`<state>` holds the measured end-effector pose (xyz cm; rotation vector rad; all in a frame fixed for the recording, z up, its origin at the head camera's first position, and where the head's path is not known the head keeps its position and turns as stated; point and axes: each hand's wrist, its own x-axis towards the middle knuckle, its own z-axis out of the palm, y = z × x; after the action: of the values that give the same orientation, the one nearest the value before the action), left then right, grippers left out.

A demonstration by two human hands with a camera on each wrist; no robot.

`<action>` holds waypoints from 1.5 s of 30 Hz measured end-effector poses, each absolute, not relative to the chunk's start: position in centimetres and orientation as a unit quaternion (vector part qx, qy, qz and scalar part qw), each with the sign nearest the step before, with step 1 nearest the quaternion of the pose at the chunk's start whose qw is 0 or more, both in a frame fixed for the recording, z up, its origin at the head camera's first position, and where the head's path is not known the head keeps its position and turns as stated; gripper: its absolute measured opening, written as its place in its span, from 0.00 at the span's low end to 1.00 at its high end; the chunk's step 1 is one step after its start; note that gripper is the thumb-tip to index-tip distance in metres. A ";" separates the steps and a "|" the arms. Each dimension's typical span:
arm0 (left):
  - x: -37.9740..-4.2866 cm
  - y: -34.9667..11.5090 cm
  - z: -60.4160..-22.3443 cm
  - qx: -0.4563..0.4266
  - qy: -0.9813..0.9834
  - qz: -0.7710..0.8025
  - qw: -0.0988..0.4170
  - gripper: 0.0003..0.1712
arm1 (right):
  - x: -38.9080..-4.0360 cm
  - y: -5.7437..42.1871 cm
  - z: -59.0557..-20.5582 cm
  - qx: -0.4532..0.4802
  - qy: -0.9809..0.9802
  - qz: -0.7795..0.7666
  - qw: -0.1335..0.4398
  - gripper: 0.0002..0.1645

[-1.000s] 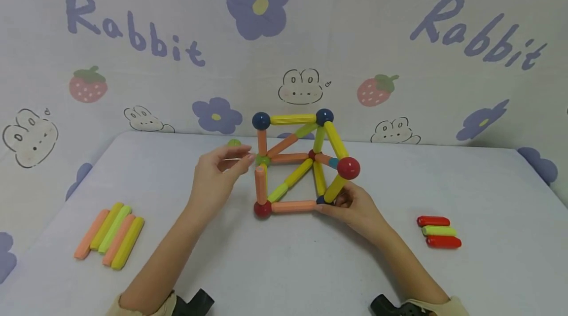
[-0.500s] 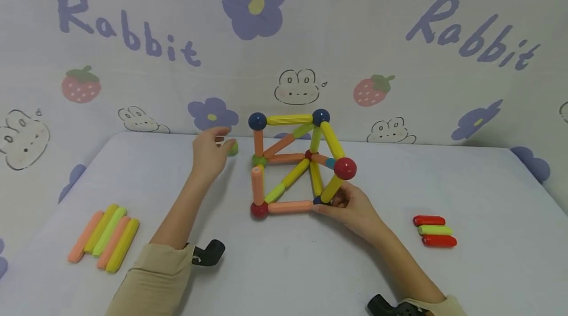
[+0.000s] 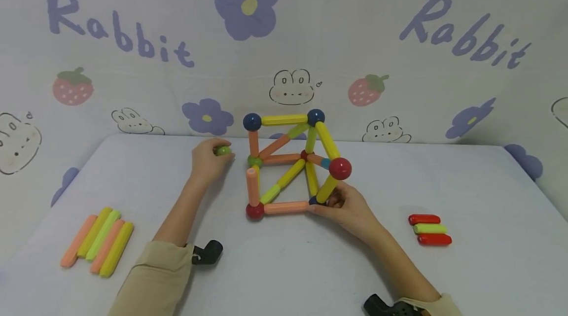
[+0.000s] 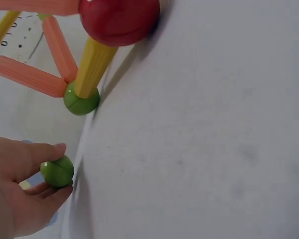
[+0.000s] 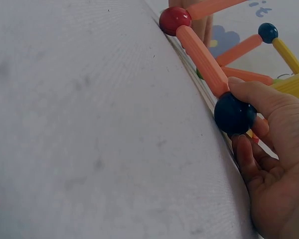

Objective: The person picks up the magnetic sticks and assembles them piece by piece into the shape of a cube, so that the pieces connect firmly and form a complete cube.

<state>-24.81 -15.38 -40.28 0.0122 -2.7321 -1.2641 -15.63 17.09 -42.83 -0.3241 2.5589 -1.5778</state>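
Head view: left hand (image 3: 207,162) pinches green ball (image 3: 223,150) near far edge of table (image 3: 275,271); right hand (image 3: 352,211), well apart, grips blue ball (image 5: 234,113) of frame (image 3: 286,207). Green ball likely light, hard, slippery: pinch across middle. Frame joints probably weak.

"Rabbit" lettering (image 3: 116,30) at backdrop (image 3: 355,20) left, matching "Rabbit" word (image 3: 471,35) at right

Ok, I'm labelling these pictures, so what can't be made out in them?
Head view: part of the lower blue ball, behind the right hand.
Head view: the left side of the held green ball, behind the left hand.
Left wrist view: part of the red ball, cut off by the top edge.
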 end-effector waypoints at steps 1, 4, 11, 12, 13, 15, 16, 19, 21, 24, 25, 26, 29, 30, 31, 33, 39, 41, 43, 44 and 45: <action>-24.5 -15.4 -40.2 0.010 -0.900 -0.431 0.065 0.20 | -15.6 17.1 -42.8 -0.107 0.845 -0.521 0.059 0.23; -23.4 -15.4 -39.7 0.023 -0.880 -0.470 0.056 0.21 | -15.6 17.0 -42.8 -0.103 0.847 -0.518 0.059 0.23; -19.7 -14.5 -37.0 0.008 -0.821 -0.570 0.014 0.23 | -15.5 17.0 -42.6 -0.101 0.850 -0.514 0.055 0.23; -19.2 -14.4 -36.6 0.006 -0.816 -0.578 0.012 0.23 | -15.5 17.0 -42.6 -0.103 0.848 -0.517 0.055 0.23; -18.7 -14.2 -36.2 0.005 -0.814 -0.581 0.011 0.23 | -15.5 17.0 -42.7 -0.106 0.846 -0.519 0.054 0.23; -17.9 -14.0 -35.4 0.005 -0.811 -0.586 0.010 0.23 | -15.6 17.1 -42.7 -0.112 0.843 -0.523 0.054 0.23; -17.5 -13.9 -35.1 0.002 -0.811 -0.585 0.012 0.23 | -15.6 17.1 -42.7 -0.115 0.841 -0.525 0.053 0.23; -16.4 -13.4 -34.2 -0.018 -0.807 -0.590 0.029 0.23 | -15.7 17.1 -42.8 -0.120 0.840 -0.527 0.052 0.23; -15.8 -13.0 -33.8 -0.039 -0.802 -0.594 0.045 0.22 | -15.7 17.0 -42.8 -0.119 0.840 -0.527 0.053 0.23; -15.1 -12.3 -33.4 -0.072 -0.803 -0.588 0.064 0.21 | -15.7 17.0 -42.8 -0.117 0.841 -0.526 0.052 0.24; -14.9 -12.2 -33.4 -0.083 -0.805 -0.583 0.069 0.21 | -15.7 17.0 -42.8 -0.117 0.840 -0.527 0.052 0.24; -14.7 -12.0 -33.4 -0.091 -0.809 -0.576 0.072 0.22 | -15.7 17.0 -42.8 -0.116 0.841 -0.526 0.052 0.23; -14.2 -11.7 -33.4 -0.112 -0.817 -0.560 0.080 0.23 | -15.7 17.0 -42.9 -0.118 0.841 -0.527 0.050 0.23; -14.1 -11.7 -33.4 -0.114 -0.817 -0.560 0.079 0.24 | -15.7 17.0 -42.9 -0.118 0.840 -0.528 0.050 0.23; -14.0 -11.7 -33.4 -0.115 -0.816 -0.561 0.078 0.25 | -15.7 17.0 -42.9 -0.119 0.839 -0.529 0.050 0.23; -13.7 -11.9 -33.4 -0.111 -0.816 -0.563 0.074 0.28 | -15.7 17.1 -42.9 -0.118 0.838 -0.530 0.051 0.23; -12.7 -14.1 -33.4 -0.081 -0.821 -0.561 0.071 0.28 | -15.7 17.0 -42.9 -0.113 0.843 -0.523 0.051 0.23; -12.3 -15.3 -33.5 -0.068 -0.824 -0.558 0.076 0.26 | -15.7 16.9 -42.9 -0.111 0.844 -0.521 0.051 0.23; -12.0 -16.8 -33.7 -0.045 -0.828 -0.552 0.084 0.24 | -15.7 16.9 -42.8 -0.109 0.846 -0.519 0.051 0.23; -11.8 -17.5 -33.8 -0.030 -0.830 -0.550 0.090 0.24 | -15.7 16.9 -42.8 -0.107 0.847 -0.518 0.051 0.24; -11.6 -18.4 -34.0 -0.015 -0.833 -0.545 0.095 0.23 | -15.7 16.9 -42.8 -0.106 0.848 -0.518 0.051 0.24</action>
<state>-11.60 -18.41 -34.02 -0.0458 -2.4678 -1.6163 -15.69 16.87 -42.81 -0.3213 2.5798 -1.5756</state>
